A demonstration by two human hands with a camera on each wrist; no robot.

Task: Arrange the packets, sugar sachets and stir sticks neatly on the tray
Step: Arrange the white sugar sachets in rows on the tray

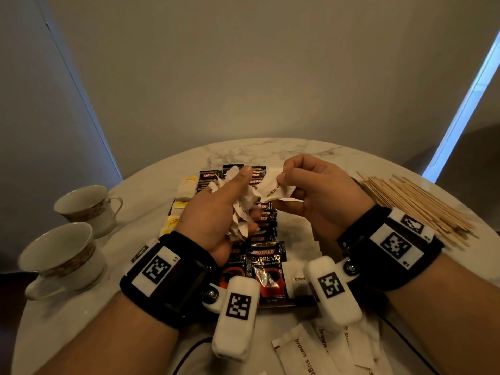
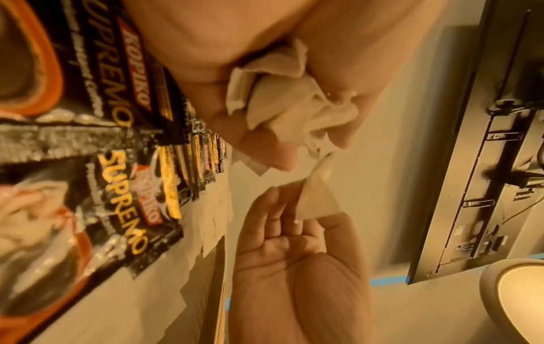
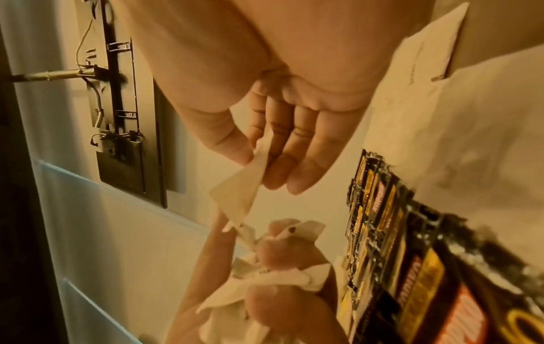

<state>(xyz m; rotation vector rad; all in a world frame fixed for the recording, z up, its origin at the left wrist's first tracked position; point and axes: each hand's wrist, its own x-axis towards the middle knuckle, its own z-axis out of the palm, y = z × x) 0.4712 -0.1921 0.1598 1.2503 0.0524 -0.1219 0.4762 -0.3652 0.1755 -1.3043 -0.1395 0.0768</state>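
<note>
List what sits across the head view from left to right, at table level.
Near teacup → yellow tea bags → left hand gripping a bunch of sugar sachets → right hand pinching one brown sugar sachet → pile of stir sticks.

Centre frame, head view: I've got a bunch of white sugar sachets (image 1: 240, 209), crumpled and fanned, gripped in my left hand (image 1: 216, 212). My right hand (image 1: 322, 190) pinches a single sachet (image 1: 273, 188), "sugar" print visible, tilted, touching the bunch. Below them, black Kopiko coffee packets (image 1: 266, 269) lie overlapped in a row down the dark tray (image 1: 278, 303). Yellow packets (image 1: 173, 221) along the tray's left edge. Loose brown sugar sachets (image 1: 305, 350) at lower right. Stir sticks (image 1: 416, 207) piled at right.
</note>
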